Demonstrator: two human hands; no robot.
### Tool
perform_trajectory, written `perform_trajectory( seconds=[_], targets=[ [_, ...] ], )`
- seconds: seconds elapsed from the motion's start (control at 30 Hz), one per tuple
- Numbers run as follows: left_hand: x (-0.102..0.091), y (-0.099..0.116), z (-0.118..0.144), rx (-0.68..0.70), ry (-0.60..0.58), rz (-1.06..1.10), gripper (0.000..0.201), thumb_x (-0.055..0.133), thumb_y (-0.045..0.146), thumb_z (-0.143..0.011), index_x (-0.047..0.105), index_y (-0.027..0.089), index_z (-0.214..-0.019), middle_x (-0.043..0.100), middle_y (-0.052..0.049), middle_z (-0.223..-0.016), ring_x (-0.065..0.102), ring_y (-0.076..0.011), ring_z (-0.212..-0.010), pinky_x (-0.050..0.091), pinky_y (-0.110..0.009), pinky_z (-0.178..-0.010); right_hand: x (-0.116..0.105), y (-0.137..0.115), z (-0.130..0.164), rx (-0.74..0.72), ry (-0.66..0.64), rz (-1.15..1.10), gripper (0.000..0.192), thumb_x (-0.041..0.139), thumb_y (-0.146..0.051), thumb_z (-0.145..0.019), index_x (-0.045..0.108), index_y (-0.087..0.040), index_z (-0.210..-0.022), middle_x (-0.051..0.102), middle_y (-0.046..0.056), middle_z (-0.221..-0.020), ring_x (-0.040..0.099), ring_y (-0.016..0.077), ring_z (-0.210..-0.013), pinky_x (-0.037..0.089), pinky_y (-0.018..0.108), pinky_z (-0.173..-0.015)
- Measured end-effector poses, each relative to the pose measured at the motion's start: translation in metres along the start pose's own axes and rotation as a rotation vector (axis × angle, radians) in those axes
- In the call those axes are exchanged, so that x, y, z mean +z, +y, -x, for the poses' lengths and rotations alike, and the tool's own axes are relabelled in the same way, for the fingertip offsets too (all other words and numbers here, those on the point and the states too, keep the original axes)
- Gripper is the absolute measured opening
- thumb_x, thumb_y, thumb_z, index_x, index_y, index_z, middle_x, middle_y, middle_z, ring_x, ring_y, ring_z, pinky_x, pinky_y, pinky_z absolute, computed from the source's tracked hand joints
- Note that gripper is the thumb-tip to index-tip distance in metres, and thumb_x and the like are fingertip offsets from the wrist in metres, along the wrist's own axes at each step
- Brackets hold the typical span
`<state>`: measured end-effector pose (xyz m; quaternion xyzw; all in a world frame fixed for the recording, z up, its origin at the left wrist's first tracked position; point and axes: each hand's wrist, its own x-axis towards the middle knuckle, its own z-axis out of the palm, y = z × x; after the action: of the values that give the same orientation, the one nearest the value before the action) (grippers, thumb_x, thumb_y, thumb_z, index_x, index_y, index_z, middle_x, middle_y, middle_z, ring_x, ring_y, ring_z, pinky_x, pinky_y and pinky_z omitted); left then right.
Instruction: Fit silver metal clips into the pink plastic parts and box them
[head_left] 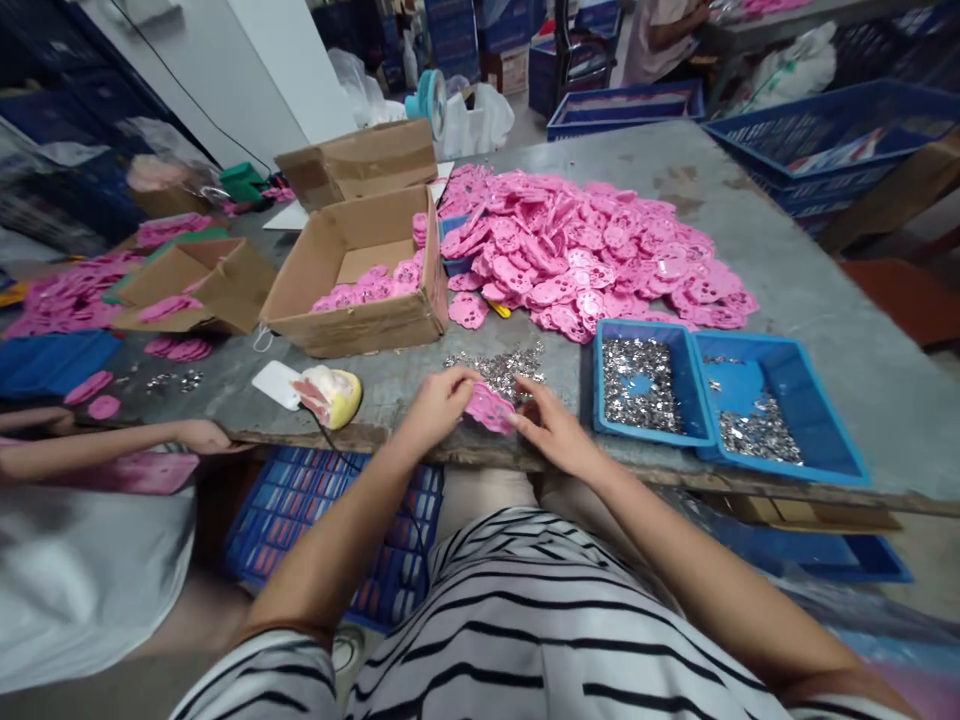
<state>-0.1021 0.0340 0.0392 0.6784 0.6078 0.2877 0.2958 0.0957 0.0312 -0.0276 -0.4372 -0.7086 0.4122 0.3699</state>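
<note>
Grey counter (787, 250), scuffed, in a crowded workshop with blue crates behind. Pink plastic piece (489, 408) sits at the near edge of the counter, pinched between both hands. Left hand (435, 405): fingers closed narrow on the piece's left end. Right hand (551, 430): fingers closed on its right end, thumb on top. Loose pile of small silver metal parts (499, 365) lies just behind the piece, touching distance. 2 blue trays (810, 400) to the right hold more silver parts. Large heap of pink pieces (592, 255) further back; open cardboard box (360, 275) to the left, with a few pink pieces inside. Another person's forearm (112, 445) rests along the counter edge at far left.

Judgement: fitting goes best with the piece kept flat and steady on the counter, 1 hand bracing while the other seats a metal part squarely; tilting risks a crooked fit
</note>
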Motion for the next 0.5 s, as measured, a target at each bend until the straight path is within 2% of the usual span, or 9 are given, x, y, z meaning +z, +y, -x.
perform_trajectory(
  seconds=[0.07, 0.13, 0.23, 0.3, 0.4, 0.43, 0.5],
  targets=[
    [0.016, -0.009, 0.01, -0.051, 0.039, 0.19, 0.021, 0.049, 0.017, -0.08, 0.069, 0.017, -0.084, 0.07, -0.001, -0.079, 0.061, -0.0154, -0.074, 0.046, -0.026, -0.07, 0.006, -0.002, -0.003, 0.122, -0.163, -0.091, 0.038, 0.06, -0.055, -0.078, 0.063, -0.019, -0.091, 0.067, 0.005, -0.079, 0.058, 0.0156, -0.062, 0.048, 0.03, -0.06],
    [0.033, -0.014, 0.015, -0.124, 0.119, 0.442, 0.015, 0.057, 0.024, -0.079, 0.067, 0.017, -0.087, 0.066, 0.0, -0.07, 0.057, -0.0128, -0.064, 0.044, -0.023, -0.062, 0.011, -0.003, -0.003, 0.269, -0.248, -0.249, 0.043, 0.06, -0.062, -0.074, 0.057, -0.019, -0.073, 0.061, 0.0, -0.061, 0.05, 0.0113, -0.047, 0.041, 0.025, -0.048],
    [0.06, -0.012, 0.018, -0.219, 0.224, 0.914, 0.032, 0.071, 0.041, -0.072, 0.064, 0.017, -0.092, 0.064, 0.002, -0.07, 0.055, -0.0097, -0.06, 0.045, -0.021, -0.058, 0.017, -0.006, 0.0, 0.398, -0.182, -0.497, 0.049, 0.064, -0.067, -0.067, 0.054, -0.019, -0.069, 0.061, -0.001, -0.058, 0.044, 0.0076, -0.039, 0.035, 0.022, -0.041],
    [0.076, -0.007, 0.021, -0.269, 0.183, 1.156, 0.043, 0.076, 0.049, -0.066, 0.062, 0.017, -0.092, 0.067, -0.001, -0.079, 0.06, -0.0108, -0.065, 0.047, -0.022, -0.06, 0.02, -0.008, 0.001, 0.405, -0.139, -0.564, 0.051, 0.064, -0.069, -0.066, 0.056, -0.018, -0.067, 0.06, -0.001, -0.056, 0.043, 0.0073, -0.037, 0.035, 0.023, -0.04],
    [0.092, -0.002, 0.021, -0.348, 0.089, 1.333, 0.048, 0.074, 0.053, -0.066, 0.062, 0.015, -0.093, 0.071, -0.006, -0.082, 0.065, -0.0159, -0.068, 0.049, -0.025, -0.057, 0.02, -0.007, 0.003, 0.402, -0.142, -0.535, 0.054, 0.063, -0.071, -0.066, 0.058, -0.017, -0.061, 0.058, 0.0, -0.05, 0.045, 0.0083, -0.037, 0.035, 0.023, -0.04],
    [0.095, -0.002, 0.02, -0.365, 0.107, 1.357, 0.046, 0.073, 0.052, -0.069, 0.061, 0.015, -0.094, 0.071, -0.007, -0.081, 0.066, -0.0174, -0.069, 0.05, -0.026, -0.058, 0.017, -0.004, 0.003, 0.4, -0.11, -0.499, 0.055, 0.062, -0.071, -0.067, 0.058, -0.017, -0.06, 0.058, 0.0, -0.05, 0.045, 0.0085, -0.038, 0.034, 0.023, -0.041],
    [0.097, -0.004, 0.015, -0.371, 0.17, 1.381, 0.041, 0.071, 0.047, -0.072, 0.06, 0.015, -0.094, 0.072, -0.007, -0.078, 0.068, -0.0194, -0.073, 0.051, -0.028, -0.062, 0.01, 0.004, 0.004, 0.38, 0.045, -0.416, 0.053, 0.06, -0.069, -0.071, 0.058, -0.017, -0.06, 0.058, 0.0, -0.053, 0.045, 0.0083, -0.041, 0.034, 0.023, -0.042]
  ],
)
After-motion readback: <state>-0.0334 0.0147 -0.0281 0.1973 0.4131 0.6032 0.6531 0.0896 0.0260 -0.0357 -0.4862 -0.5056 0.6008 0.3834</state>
